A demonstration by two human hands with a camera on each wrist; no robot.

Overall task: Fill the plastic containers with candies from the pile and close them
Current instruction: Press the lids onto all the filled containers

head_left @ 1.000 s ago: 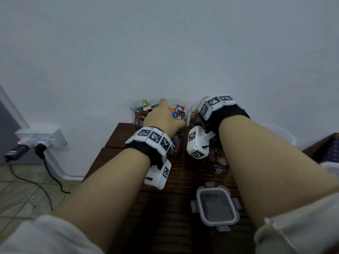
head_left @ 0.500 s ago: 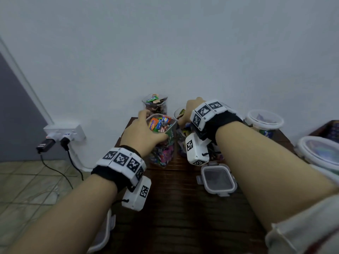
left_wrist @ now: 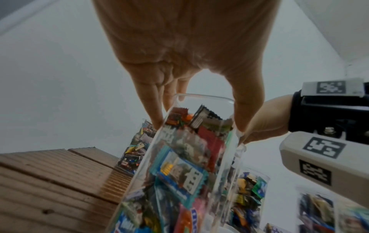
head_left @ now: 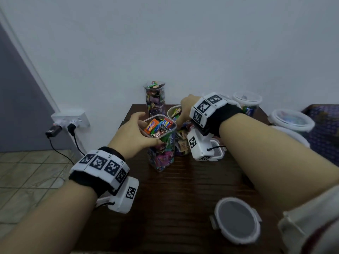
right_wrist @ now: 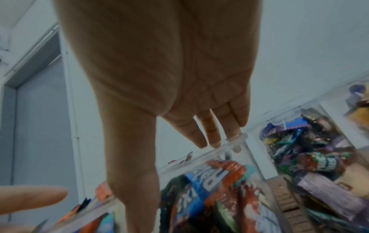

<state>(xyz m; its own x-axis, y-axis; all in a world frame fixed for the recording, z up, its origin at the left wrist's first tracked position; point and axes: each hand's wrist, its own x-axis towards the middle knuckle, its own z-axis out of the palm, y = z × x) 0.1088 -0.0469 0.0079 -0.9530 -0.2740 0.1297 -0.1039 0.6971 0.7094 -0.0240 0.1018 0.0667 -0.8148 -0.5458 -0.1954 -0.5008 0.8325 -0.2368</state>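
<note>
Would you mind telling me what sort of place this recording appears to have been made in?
Probably a room in a home rather than a lab or shop: a small dark wooden table stands against a plain white wall, with a tiled floor and a wall socket with plugs beside a grey door.

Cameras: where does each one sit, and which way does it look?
Head: on the head, looking forward and down at the table; both forearms, left hand and right hand show.
Left wrist: under that wrist, looking along the hand at the jar it grips.
Right wrist: likewise, at the tub it holds.
Shared: both wrist views show the jar.
</note>
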